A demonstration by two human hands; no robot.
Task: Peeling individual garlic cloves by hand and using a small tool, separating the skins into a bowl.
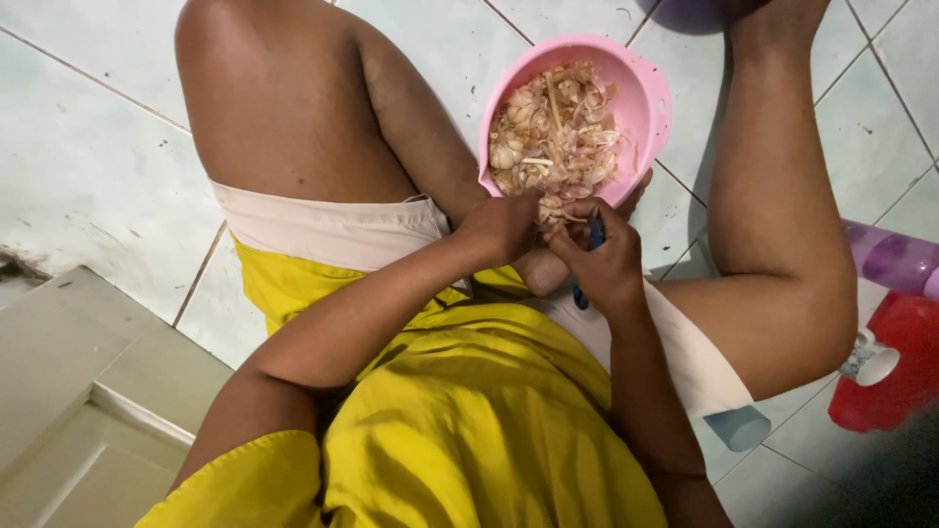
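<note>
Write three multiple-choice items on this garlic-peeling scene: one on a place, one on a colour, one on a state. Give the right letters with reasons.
1. Where is the pink bowl?
A. between the person's legs on the tiled floor
B. on a table
C. inside a sink

2. What colour is the handle of the tool in the right hand?
A. red
B. blue
C. white

3. What fills the bowl?
A. clear water
B. nothing
C. garlic skins and cloves

Answers:
1 A, the bowl sits at the knees over pale tiles.
2 B, a blue handle shows above and below the right hand's fingers.
3 C, papery skins are heaped in it, while the left hand pinches a piece at its rim.
</note>
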